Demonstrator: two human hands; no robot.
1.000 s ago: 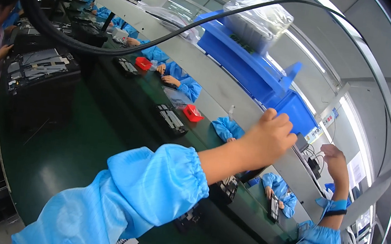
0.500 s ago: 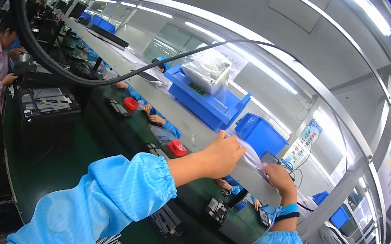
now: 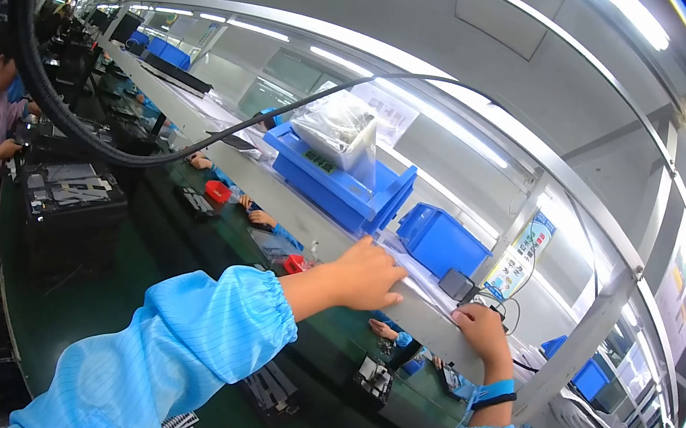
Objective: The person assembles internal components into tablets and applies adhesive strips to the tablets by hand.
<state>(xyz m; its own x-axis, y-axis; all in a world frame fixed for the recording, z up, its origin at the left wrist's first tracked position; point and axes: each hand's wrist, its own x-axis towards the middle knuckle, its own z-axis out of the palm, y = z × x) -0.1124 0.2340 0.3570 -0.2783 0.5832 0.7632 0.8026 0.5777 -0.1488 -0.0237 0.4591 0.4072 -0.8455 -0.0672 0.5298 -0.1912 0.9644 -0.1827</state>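
Note:
White sheets of paper (image 3: 428, 288) lie on the long white shelf (image 3: 317, 215) in front of me. My left hand (image 3: 365, 276) rests at the shelf's front edge by the sheets' left end, its fingers stretched and the thumb apart. At the right end of the sheets, my right hand (image 3: 482, 332) has its fingers curled at the paper's edge; its fingertips are partly hidden. A blue wristband (image 3: 496, 392) with a cord is on my right wrist. Just behind the sheets stand a blue bin (image 3: 443, 243) and a dark adapter-like block (image 3: 458, 285).
A larger blue bin (image 3: 334, 180) holds a plastic-wrapped white box (image 3: 341, 131). A thick black cable (image 3: 224, 133) arcs across the view. Below the shelf runs a green bench (image 3: 125, 289) with red trays, device parts and co-workers' hands. A metal post (image 3: 576, 349) rises at right.
The raised, bulging paper now lies flatter on the shelf. My left hand has shifted down and left with its fingers opened out. My right hand stays at the paper's right end.

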